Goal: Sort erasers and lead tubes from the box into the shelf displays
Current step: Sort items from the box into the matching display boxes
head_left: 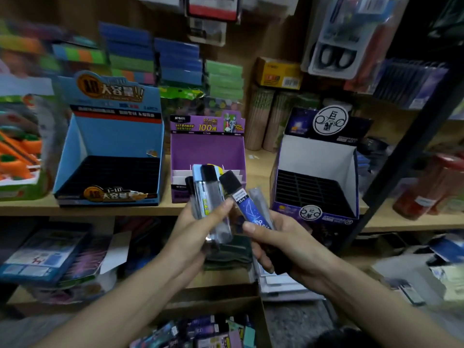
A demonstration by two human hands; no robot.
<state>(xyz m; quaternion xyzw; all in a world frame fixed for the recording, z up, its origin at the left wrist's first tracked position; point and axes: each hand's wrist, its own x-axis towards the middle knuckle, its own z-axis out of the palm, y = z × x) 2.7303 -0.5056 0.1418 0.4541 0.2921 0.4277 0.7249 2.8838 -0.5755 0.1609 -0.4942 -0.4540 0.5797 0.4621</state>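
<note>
The left hand (198, 232) grips a bundle of clear lead tubes (213, 197), black caps up. Just beside it, the right hand (283, 244) pinches a blue lead tube (244, 208) under its thumb. Beyond the hands stand 3 displays: the blue display (110, 146), purple display (208, 151) and dark display (316, 156). The cardboard box (226, 306) sits below the hands.

Several clear lead tubes (214, 197) with black caps stand upright at centre frame. A blue lead tube (242, 208) tilts just right of them. The cardboard box (221, 306) lies bottom centre.
</note>
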